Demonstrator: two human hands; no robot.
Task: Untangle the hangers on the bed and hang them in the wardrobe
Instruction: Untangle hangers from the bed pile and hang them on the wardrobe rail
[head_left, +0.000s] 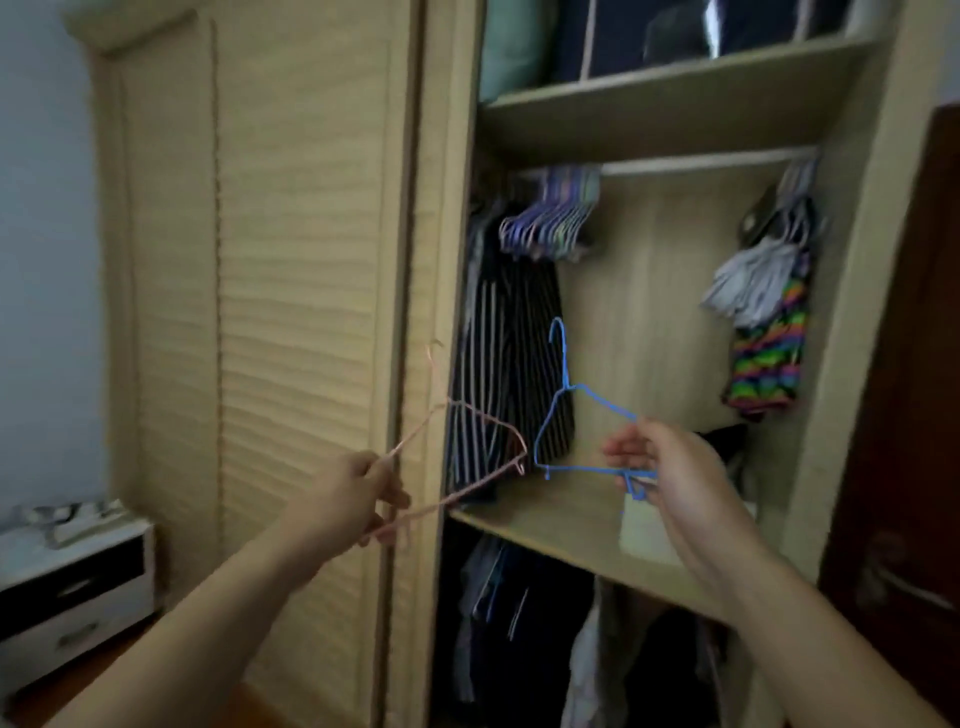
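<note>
Pinching pink hanger (457, 457) in left hand (353, 493) grip, right hand (670, 467) grip grasping blue hanger (571, 431)

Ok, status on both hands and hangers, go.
Left hand grips pink hanger. Right hand pinches blue hanger. Hangers apart. Rail ahead, unobstructed.

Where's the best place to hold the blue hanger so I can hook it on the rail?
Keep the right hand pinching the blue hanger at its lower right corner, from below. Its hook points up and stays free, so it can likely lift straight onto the rail.
</note>
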